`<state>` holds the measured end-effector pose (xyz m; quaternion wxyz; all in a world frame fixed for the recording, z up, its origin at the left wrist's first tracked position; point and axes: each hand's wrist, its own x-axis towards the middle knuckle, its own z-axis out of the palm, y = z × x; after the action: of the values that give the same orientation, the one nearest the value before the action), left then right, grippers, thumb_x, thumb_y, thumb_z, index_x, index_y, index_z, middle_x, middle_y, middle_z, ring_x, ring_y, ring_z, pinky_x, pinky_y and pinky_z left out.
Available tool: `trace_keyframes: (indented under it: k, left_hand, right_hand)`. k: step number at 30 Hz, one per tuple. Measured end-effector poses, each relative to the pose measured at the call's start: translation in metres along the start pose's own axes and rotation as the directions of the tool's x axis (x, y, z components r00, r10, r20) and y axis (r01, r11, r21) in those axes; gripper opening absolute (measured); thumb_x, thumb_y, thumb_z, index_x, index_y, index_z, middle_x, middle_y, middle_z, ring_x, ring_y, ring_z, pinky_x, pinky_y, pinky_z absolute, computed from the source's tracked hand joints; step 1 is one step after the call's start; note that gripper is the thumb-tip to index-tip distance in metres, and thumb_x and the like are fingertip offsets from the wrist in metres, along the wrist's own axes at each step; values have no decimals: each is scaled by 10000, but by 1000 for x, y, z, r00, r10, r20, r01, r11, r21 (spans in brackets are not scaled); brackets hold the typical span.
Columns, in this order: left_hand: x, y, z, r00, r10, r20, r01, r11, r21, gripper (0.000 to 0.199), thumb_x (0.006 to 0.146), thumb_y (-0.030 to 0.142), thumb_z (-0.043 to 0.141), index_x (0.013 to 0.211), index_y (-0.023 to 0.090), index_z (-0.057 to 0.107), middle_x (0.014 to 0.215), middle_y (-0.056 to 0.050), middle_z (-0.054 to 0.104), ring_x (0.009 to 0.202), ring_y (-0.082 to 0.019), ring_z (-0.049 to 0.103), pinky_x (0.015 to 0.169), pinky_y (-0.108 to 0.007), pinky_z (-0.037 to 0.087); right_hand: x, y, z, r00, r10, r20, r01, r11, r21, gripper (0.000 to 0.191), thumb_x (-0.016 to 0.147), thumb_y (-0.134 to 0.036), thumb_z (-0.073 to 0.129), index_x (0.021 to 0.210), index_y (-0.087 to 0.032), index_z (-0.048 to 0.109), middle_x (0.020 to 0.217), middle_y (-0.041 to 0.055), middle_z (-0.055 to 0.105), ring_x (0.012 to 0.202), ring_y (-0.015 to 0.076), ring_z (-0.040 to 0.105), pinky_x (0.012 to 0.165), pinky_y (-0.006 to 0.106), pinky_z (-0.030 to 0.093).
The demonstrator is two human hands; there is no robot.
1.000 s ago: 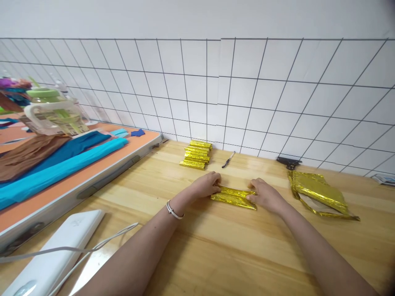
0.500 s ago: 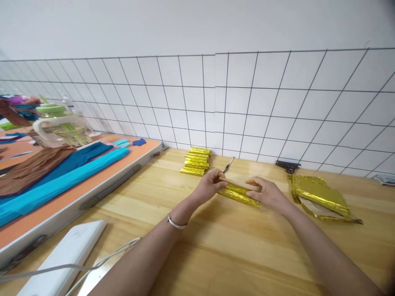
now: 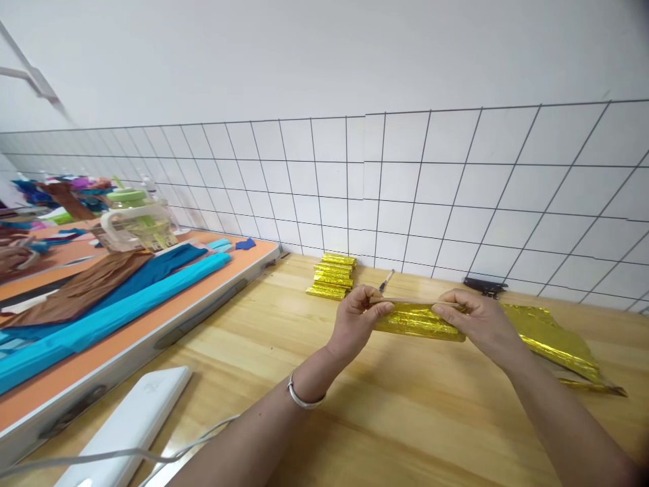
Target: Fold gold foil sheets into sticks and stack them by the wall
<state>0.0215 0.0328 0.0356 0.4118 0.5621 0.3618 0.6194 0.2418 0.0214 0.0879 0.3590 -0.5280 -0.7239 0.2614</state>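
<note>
Both of my hands hold a folded piece of gold foil paper [image 3: 420,321] just above the wooden table, its pale edge running along the top. My left hand [image 3: 357,314] pinches the left end between thumb and fingers. At the right end, my right hand [image 3: 469,314] grips it the same way, thumb on the shiny face. Behind my left hand lies a stack of narrow gold foil strips or pleats [image 3: 332,276]. To the right of my right hand rests a larger gold foil sheet [image 3: 562,341], partly covered by my forearm.
A pen [image 3: 387,279] and a black object [image 3: 485,287] lie near the white gridded wall. On the left, an orange-topped table [image 3: 253,256] bears blue and brown cloth [image 3: 101,281] and a green-lidded cup [image 3: 136,220]. A co-worker's hand [image 3: 13,258] shows there. A white box [image 3: 126,423] with cables sits nearest.
My hands have spread a little further apart, with the foil paper now more level and turned more toward me. The view has shifted, so a co-worker's hand shows at the left.
</note>
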Motion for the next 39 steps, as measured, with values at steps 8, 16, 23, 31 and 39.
trace_keyframes:
  k: [8,16,23,31,39]
  left_hand:
    - [-4,-1,-1,997,42,-59,-33,988,152,231,772,393,603,759,163,587,673,17,502,635,-101,456,585,-205,384]
    - [-5,1,-2,986,108,-129,-84,981,174,284,866,403,470,705,170,485,622,35,358,580,-91,332,540,-197,303]
    - [-3,-3,-5,963,181,-198,-140,969,204,317,894,413,418,685,177,438,619,33,318,572,-99,293,532,-210,277]
    - [-1,-7,-6,967,157,-202,-117,973,197,364,892,446,410,645,180,384,604,38,294,553,-97,277,521,-213,270]
    - [-2,-9,-7,973,123,-194,-87,979,183,387,884,460,417,627,181,340,600,40,269,544,-94,255,505,-210,252]
  right_hand:
    - [0,-1,9,993,-79,-93,80,997,5,330,784,-512,524,770,-196,618,725,10,586,665,154,504,579,255,379]
    - [0,2,19,985,-20,-172,40,992,116,397,702,-495,624,970,-203,585,914,48,613,753,179,548,599,265,423]
    - [-1,1,24,999,13,-37,-1,951,310,373,746,-466,600,1005,-203,546,826,7,585,700,143,520,596,239,399]
    - [-1,8,30,994,-38,-99,64,959,277,317,779,-489,554,838,-184,616,712,-9,542,619,125,443,546,234,334]
    - [-4,3,30,988,-27,-150,69,958,279,334,780,-490,558,659,-179,535,577,-43,348,539,96,312,495,229,249]
